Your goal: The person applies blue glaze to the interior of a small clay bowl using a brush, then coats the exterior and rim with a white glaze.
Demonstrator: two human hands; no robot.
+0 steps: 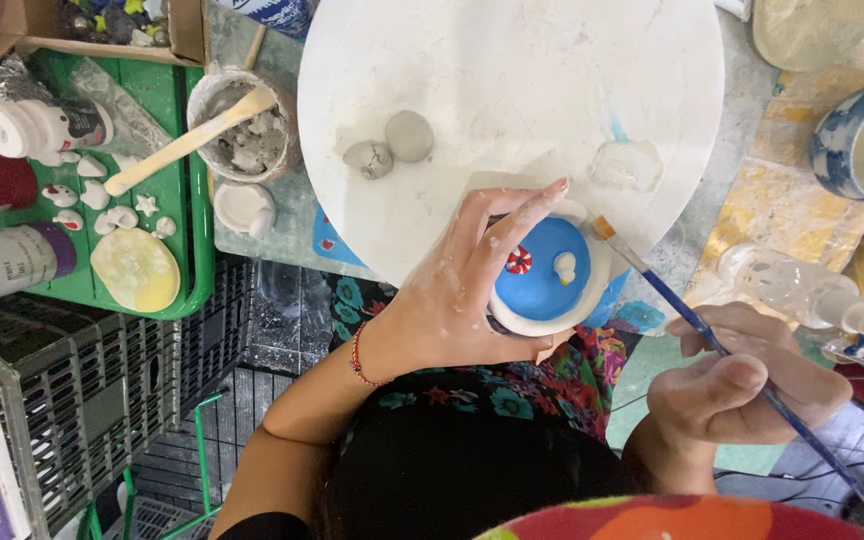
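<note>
My left hand (457,285) holds a small round white dish (552,275) with a blue painted inside, a red-and-white swirl and a tiny white figure in it. The dish rests at the near edge of a round white board (512,70). My right hand (742,385) grips a thin blue paintbrush (697,325), whose tip touches the dish's upper right rim. Two grey clay lumps (392,148) lie on the board beyond my left hand. A red thread bracelet circles my left wrist.
A green tray (192,215) at left carries small white clay shapes, a pale yellow oval and paint bottles (12,260). A tub of grey clay (247,130) holds a wooden stick. A blue-and-white mug (862,140) and a clear pump bottle (812,295) stand at right. Black crates lie below left.
</note>
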